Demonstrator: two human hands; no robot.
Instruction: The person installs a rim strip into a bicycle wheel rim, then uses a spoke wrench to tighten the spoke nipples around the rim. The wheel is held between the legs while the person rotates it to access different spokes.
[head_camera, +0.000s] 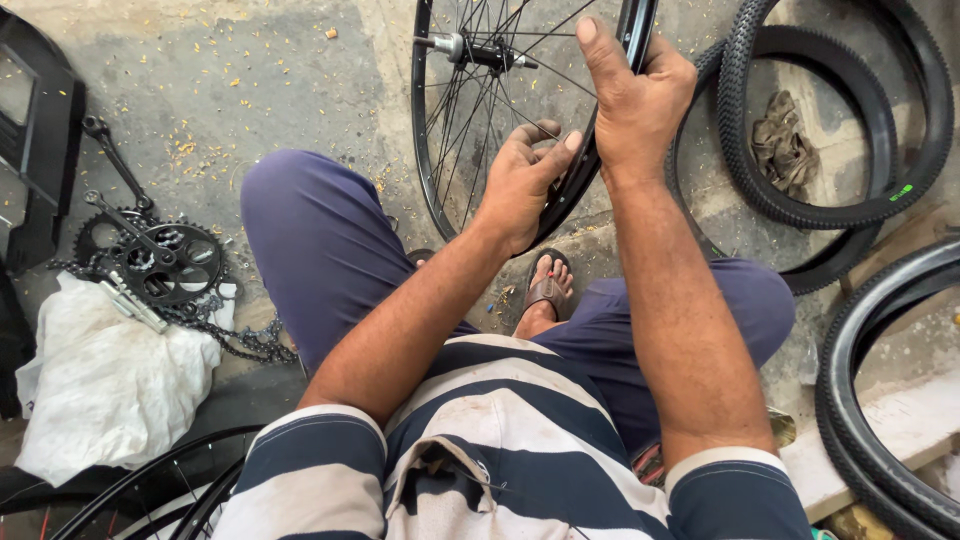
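Observation:
A bare spoked bicycle wheel (440, 150) with a black rim stands upright on the concrete floor in front of my knees. My left hand (525, 180) grips the rim's lower right part, fingers curled around it and thumb up. My right hand (632, 95) holds the same rim higher up, with the thumb stretched along the rim. The axle and hub (470, 47) show at the top. My foot in a brown sandal (547, 290) rests just below the wheel.
A knobby black tyre (745, 170) lies on a smooth tyre at the right with a dirty rag (782, 145) inside. Another tyre (850, 440) is at the lower right. A crankset with chain (160, 262) sits on white cloth (100, 390) at left. Another wheel (150, 495) lies bottom left.

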